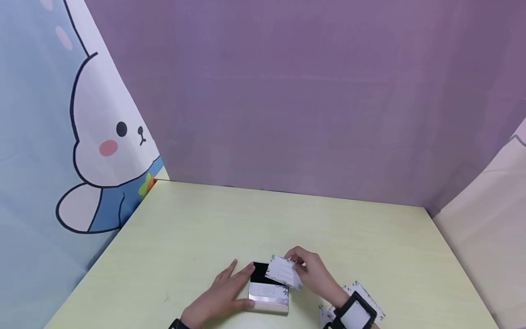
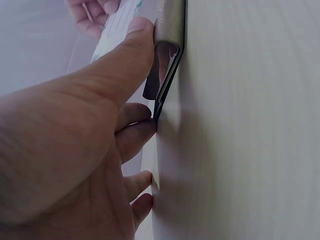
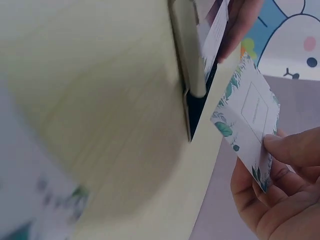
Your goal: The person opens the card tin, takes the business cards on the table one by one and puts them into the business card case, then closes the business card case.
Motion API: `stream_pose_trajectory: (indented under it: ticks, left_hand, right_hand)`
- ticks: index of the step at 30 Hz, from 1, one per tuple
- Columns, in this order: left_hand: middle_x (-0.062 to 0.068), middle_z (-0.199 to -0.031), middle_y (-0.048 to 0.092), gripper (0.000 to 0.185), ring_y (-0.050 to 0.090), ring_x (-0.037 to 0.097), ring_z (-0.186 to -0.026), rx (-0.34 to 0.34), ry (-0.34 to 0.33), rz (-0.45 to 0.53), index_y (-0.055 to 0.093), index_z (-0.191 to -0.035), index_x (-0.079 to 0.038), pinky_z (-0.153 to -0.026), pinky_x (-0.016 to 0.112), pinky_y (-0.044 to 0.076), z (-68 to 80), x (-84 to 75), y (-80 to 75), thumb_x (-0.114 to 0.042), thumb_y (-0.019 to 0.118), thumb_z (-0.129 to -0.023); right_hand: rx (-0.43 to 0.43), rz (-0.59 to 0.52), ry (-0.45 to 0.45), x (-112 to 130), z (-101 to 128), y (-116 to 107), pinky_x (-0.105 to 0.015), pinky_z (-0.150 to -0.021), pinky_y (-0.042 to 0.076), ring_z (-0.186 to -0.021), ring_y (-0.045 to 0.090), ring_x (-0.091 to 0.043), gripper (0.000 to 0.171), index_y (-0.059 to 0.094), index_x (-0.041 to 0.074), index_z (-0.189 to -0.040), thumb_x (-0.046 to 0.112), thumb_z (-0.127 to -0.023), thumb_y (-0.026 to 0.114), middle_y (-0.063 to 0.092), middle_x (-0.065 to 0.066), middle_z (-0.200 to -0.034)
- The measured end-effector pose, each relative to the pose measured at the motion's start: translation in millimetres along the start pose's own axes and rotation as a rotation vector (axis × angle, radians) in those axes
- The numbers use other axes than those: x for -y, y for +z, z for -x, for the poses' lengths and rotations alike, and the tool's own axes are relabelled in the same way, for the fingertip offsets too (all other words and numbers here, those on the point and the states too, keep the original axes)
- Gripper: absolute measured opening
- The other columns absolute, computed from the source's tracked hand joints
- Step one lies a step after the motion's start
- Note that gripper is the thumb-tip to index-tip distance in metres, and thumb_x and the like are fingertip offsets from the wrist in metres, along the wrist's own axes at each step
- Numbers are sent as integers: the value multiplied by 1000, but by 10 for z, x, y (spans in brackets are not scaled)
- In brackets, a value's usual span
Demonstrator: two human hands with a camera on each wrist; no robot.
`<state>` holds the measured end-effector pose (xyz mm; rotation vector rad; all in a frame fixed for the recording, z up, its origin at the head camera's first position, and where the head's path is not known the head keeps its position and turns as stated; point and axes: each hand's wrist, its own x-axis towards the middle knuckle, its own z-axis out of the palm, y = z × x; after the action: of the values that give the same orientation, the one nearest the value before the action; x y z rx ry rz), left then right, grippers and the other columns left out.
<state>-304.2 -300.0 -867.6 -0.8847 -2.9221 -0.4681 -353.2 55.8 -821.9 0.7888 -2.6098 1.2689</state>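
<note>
We see a small white rectangular card with green leaf print at its edges (image 1: 283, 271) held just above the open card case, pinched at one end between the thumb and fingertips of the right hand (image 1: 314, 272). In the right wrist view the card (image 3: 248, 120) hangs clear of the table, with the fingers (image 3: 292, 150) curled onto its lower corner.

Under it lies the flat metal card case with a black inside (image 1: 268, 292), open on the pale yellow-green tabletop (image 1: 197, 237); another white card lies in its near half. The left hand (image 1: 219, 294) rests flat on the table against the case's left side, fingers straight, with the thumb (image 2: 131, 55) pressing on the case's brushed metal edge (image 2: 170, 22).

Near the right wrist, a loose pile of the same leaf-printed cards (image 1: 365, 299) lies on the table, partly hidden by the black wrist-worn camera (image 1: 353, 315).

A purple backdrop (image 1: 308, 91) stands behind the table, and a rabbit cartoon curtain (image 1: 94, 137) hangs at the left.
</note>
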Motion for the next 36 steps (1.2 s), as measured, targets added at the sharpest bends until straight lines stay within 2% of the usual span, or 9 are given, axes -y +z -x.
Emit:
stream_pose_trajectory:
  ticks: [5,8,13,16,21,27,29,34,36]
  left_hand:
    - [-21,-152,4,99,-15,26,-141,22,2,15,4,-147,-34,-109,54,-14,49,-148,-91,-79,46,-68]
    - [-21,-152,5,100,-14,26,-141,19,5,2,5,-147,-34,-110,53,-15,75,-155,-45,-79,46,-68]
    - [-20,-153,6,102,-11,27,-142,2,23,-35,6,-147,-33,-104,37,-31,119,-30,203,-80,46,-66]
    - [-21,-153,5,103,-11,27,-142,7,24,-52,6,-147,-33,-102,34,-33,137,35,307,-81,46,-65]
    - [-20,-153,5,105,-11,29,-142,6,31,-46,6,-147,-32,-101,35,-33,127,109,356,-81,48,-64]
    - [-19,-153,4,105,-13,30,-141,7,39,-53,6,-147,-32,-100,34,-35,73,219,362,-81,48,-64]
    - [-20,-153,4,103,-14,29,-141,14,28,-32,5,-147,-32,-105,45,-29,77,157,233,-80,47,-66]
    - [-19,-153,9,99,-11,26,-142,-17,33,23,10,-147,-32,-109,41,-23,82,0,-82,-75,52,-68]
    - [-16,-153,13,99,-9,28,-142,-15,44,21,13,-147,-30,-108,36,-26,64,0,-126,-73,54,-68]
  right_hand:
    - [8,-24,-5,103,-54,166,-24,-62,51,-81,58,-9,55,51,39,-114,-4,-81,61,60,15,-93]
    - [41,-47,12,58,-34,309,-25,-64,52,-83,58,-9,55,51,39,-115,-3,-81,61,59,16,-94]
    - [102,-46,57,-173,61,614,-25,-63,52,-86,58,-8,53,51,39,-115,-2,-82,61,59,19,-98]
    - [128,-36,72,-299,103,760,-23,-66,52,-89,58,-5,53,51,40,-115,-1,-82,61,60,19,-102]
    - [178,-36,66,-401,89,878,-27,-76,54,-99,59,-8,56,51,41,-114,-3,-81,62,59,19,-108]
    - [224,4,37,-378,4,958,-31,-77,55,-101,57,-2,56,50,43,-112,0,-81,64,56,24,-109]
    - [235,2,16,-369,-22,988,-30,-73,55,-100,58,-5,54,52,40,-112,-2,-79,64,57,20,-110]
    - [252,55,-12,-134,-50,888,-28,-73,53,-98,58,-10,55,55,36,-112,-5,-77,64,59,9,-109]
    - [245,100,-7,4,-53,822,-27,-74,52,-94,57,-8,57,53,40,-112,-3,-76,66,57,10,-106]
